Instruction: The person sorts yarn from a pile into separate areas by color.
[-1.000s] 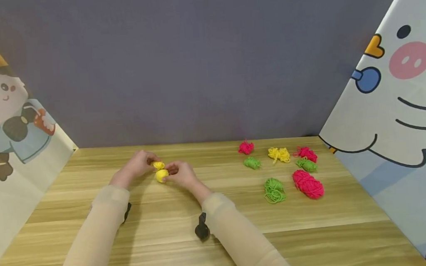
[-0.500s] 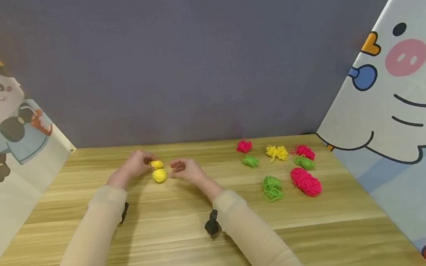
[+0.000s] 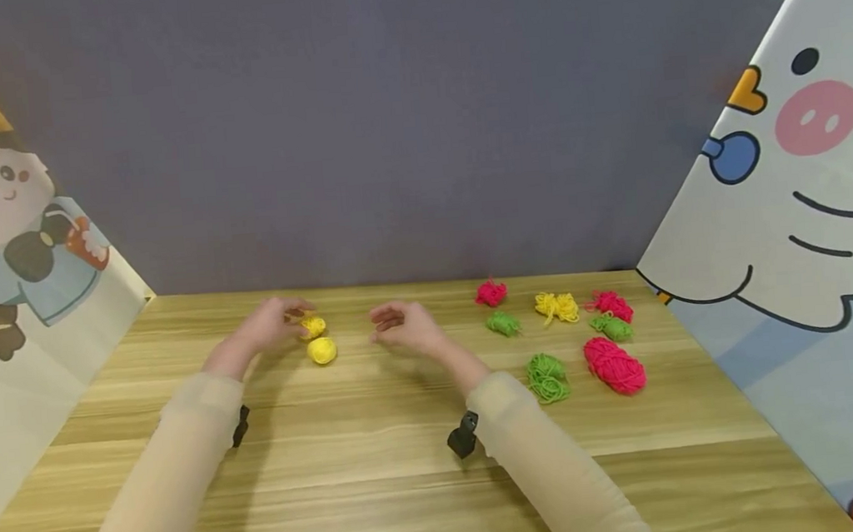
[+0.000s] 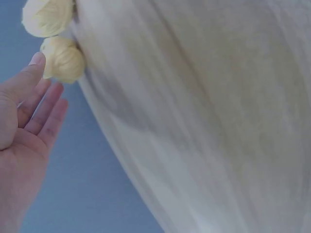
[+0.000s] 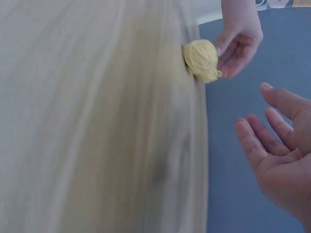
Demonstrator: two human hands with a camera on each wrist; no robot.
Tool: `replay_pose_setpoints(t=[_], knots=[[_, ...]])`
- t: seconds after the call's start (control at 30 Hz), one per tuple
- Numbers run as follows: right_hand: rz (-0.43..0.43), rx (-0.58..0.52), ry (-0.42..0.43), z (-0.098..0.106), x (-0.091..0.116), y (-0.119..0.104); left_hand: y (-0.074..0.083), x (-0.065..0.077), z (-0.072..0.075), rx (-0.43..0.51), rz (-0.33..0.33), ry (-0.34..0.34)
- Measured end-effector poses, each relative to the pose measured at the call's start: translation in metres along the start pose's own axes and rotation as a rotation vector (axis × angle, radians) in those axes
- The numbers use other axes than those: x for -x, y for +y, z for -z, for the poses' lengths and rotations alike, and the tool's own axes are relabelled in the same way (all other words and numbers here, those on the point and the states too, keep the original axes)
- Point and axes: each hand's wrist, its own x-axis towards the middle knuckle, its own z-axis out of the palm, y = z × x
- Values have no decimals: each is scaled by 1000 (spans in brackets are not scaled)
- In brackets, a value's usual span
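Observation:
Two yellow yarn balls lie together on the wooden table, left of its middle. In the head view the rear yarn ball (image 3: 314,326) is partly covered by fingertips of my left hand (image 3: 264,327). The left wrist view has that hand's thumb tip right at the nearer yarn ball (image 4: 64,60), its other fingers extended and apart. A smooth round yarn ball (image 3: 322,351) sits just in front of the rear one. My right hand (image 3: 412,327) hovers to the right of both balls, fingers loosely spread, nothing between them; the right wrist view confirms its open palm.
On the table's right side lie pink yarn bundles (image 3: 615,365), green yarn bundles (image 3: 548,377) and one yellow yarn bundle (image 3: 557,307). A grey panel (image 3: 386,135) rises behind the table (image 3: 353,480); printed cartoon panels flank it.
My right hand has let go of the front yellow yarn ball and moved away to the right. My left hand's fingers have loosened at the rear ball and drawn slightly left.

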Motion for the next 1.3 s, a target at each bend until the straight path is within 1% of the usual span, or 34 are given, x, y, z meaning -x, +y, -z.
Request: replay_pose_setpoints(t=[0.07,0.2,0.3,0.4,0.6,0.67,0.77,0.83,0.93,1.07,1.17,1.3], knots=[[22,26,8,8,2,-1,3,1,3,-4,2,3],[49,79,25,26,8,-5,10,2,8,-38,-21,5],[47,105,36,38,14,-8,18,5,11,-51,-38,10],[44,124,45,51,20,-12,25,8,13,-64,-33,15],[60,151,73,77,33,-12,39,15,11,-107,-15,22],[55,153,85,85,38,-11,44,17,10,-118,-23,22],[45,156,101,98,45,-7,47,19,8,-133,-53,32],[37,168,115,106,50,-5,48,20,7,-144,-77,40],[13,178,139,119,58,-1,49,24,4,-167,-94,54],[-8,184,163,136,66,4,47,30,0,-180,-89,80],[-2,193,181,149,74,6,43,34,-5,-175,-94,110],[7,188,219,162,86,3,38,36,-13,-175,-128,149]])
